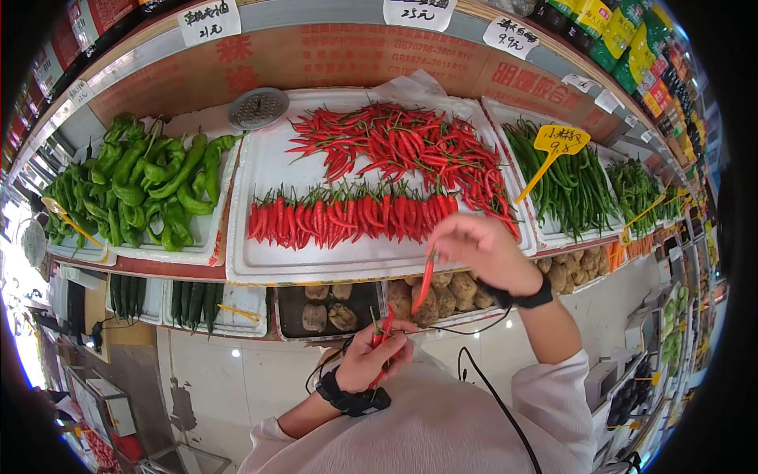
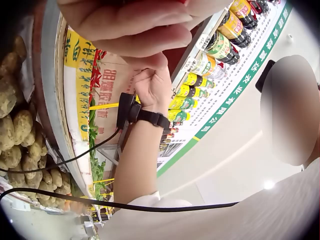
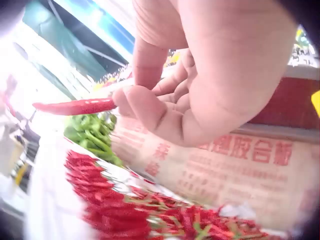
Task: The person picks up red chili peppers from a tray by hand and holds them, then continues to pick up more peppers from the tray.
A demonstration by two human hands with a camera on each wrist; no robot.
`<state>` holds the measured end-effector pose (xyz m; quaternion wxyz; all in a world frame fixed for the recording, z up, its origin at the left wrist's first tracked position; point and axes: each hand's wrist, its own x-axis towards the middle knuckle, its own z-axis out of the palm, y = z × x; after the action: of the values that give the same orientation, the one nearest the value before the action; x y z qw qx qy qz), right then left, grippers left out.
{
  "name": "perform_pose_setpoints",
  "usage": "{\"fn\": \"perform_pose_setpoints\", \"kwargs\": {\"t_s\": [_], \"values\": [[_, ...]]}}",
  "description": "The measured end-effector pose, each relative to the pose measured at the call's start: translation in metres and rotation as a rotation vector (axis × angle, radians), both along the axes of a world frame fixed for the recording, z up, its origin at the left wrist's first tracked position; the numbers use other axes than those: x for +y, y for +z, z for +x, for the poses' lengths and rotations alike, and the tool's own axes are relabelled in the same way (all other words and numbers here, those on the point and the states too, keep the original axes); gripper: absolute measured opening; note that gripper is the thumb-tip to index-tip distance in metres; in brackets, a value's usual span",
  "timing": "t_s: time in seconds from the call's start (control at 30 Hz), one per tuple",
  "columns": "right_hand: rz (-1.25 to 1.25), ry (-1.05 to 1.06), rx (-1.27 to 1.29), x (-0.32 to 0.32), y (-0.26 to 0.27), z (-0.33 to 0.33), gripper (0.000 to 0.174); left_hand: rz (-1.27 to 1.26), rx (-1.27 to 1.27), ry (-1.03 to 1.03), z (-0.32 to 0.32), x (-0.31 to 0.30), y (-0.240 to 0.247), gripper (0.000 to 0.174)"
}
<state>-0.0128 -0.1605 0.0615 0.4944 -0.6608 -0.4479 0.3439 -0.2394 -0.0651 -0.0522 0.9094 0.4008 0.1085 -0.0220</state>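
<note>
My right hand [image 1: 485, 251] pinches one red chili [image 1: 424, 286] near its stem, and it hangs tip down over the front edge of a white foam tray [image 1: 296, 273]. In the right wrist view this chili [image 3: 75, 107] points left from between thumb and finger. Lower down, close to my body, my left hand [image 1: 377, 357] holds a few red chilies [image 1: 387, 322] with green stems. On the tray, red chilies lie side by side in a neat row [image 1: 339, 220], stems toward the back. Behind them spreads a loose pile of red chilies [image 1: 410, 142].
Green peppers [image 1: 158, 186] fill a tray on the left; long green chilies [image 1: 560, 186] lie on the right beside a yellow price tag [image 1: 562, 141]. A metal strainer [image 1: 259, 108] rests at the tray's back corner. Potatoes [image 1: 458, 292] sit below. A black cable [image 1: 501, 415] crosses my front.
</note>
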Motion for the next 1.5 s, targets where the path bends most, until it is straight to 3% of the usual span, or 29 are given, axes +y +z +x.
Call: {"fn": "perform_pose_setpoints", "kwargs": {"t_s": [0.13,0.23,0.37,0.63,0.8,0.83,0.9,0.97,1.03,1.1,1.33,1.5], "values": [[-0.051,-0.131,-0.315,0.023,0.005,0.048,0.008,0.005,-0.004,0.008,-0.003,0.001,0.002,0.024],[0.005,-0.074,-0.519,0.044,-0.012,0.073,0.007,0.029,0.033,0.031,-0.005,0.001,0.005,0.021],[-0.041,0.018,-0.573,0.064,-0.034,0.092,0.006,0.022,0.018,0.053,-0.01,0.004,0.004,0.02],[-0.133,0.009,-0.637,0.079,-0.051,0.103,0.009,0.006,-0.004,0.086,-0.011,0.008,0.003,0.02],[0.066,-0.227,-0.787,0.071,-0.043,0.09,0.015,0.02,0.019,0.081,-0.01,0.009,0.004,0.02],[0.067,-0.222,-0.786,0.067,-0.034,0.079,0.015,0.02,0.02,0.085,-0.01,0.009,0.005,0.02],[-0.021,-0.139,-0.53,0.053,-0.022,0.051,0.017,0.023,0.027,0.085,-0.009,0.009,0.006,0.02],[0.022,0.097,-0.255,0.038,-0.035,0.02,0.018,0.019,0.02,0.071,-0.007,0.009,0.003,0.019],[-0.098,0.286,-0.371,0.026,-0.021,-0.019,0.021,0.019,0.017,0.051,-0.005,0.009,0.004,0.018],[-0.238,0.346,-0.334,0.019,-0.011,-0.047,0.024,0.069,0.067,0.031,-0.002,0.007,0.008,0.014],[-0.144,0.313,-0.313,0.008,-0.032,-0.059,0.02,0.082,0.076,-0.044,0.001,0.007,0.004,0.008],[-0.087,0.278,-0.307,0.007,-0.043,-0.056,0.019,0.09,0.057,-0.113,-0.001,0.006,0.007,0.014]]}}
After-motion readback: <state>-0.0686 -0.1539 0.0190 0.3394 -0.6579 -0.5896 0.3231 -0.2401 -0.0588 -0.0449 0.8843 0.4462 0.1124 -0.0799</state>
